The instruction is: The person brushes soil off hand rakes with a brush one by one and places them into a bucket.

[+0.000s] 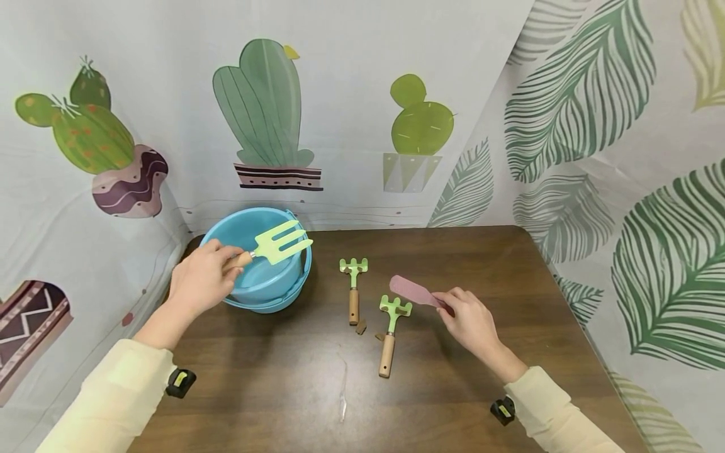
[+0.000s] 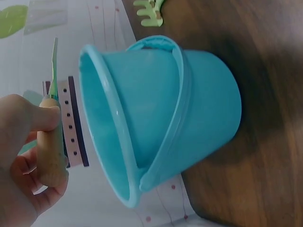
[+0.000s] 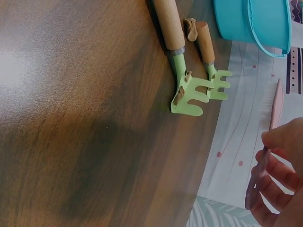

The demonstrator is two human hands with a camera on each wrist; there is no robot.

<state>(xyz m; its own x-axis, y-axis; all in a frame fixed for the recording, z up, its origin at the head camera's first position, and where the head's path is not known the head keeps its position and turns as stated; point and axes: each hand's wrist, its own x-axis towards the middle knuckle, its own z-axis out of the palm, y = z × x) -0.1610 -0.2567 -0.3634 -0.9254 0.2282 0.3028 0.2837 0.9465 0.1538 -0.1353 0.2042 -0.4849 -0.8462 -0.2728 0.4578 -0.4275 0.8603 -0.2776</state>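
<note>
My left hand (image 1: 202,277) grips the wooden handle of a light green garden fork (image 1: 280,242), its three tines pointing right. The fork is over the open top of a light blue bucket (image 1: 266,307), overlapping the rim in the head view. My right hand (image 1: 469,319) holds a pink brush (image 1: 415,290) by its handle; pale bristles show along one side in the right wrist view. Left of the brush, a green hand rake (image 1: 387,352) with a wooden handle lies on the table, brown bits on its head. A second hand rake (image 1: 354,302) lies further back.
Small brown clumps (image 1: 360,326) lie beside the rake handles on the dark wooden table (image 1: 294,377). A thin pale, shiny strip (image 1: 343,402) is nearer the front. Behind the table hangs a white cloth (image 1: 351,113) printed with cacti and leaves.
</note>
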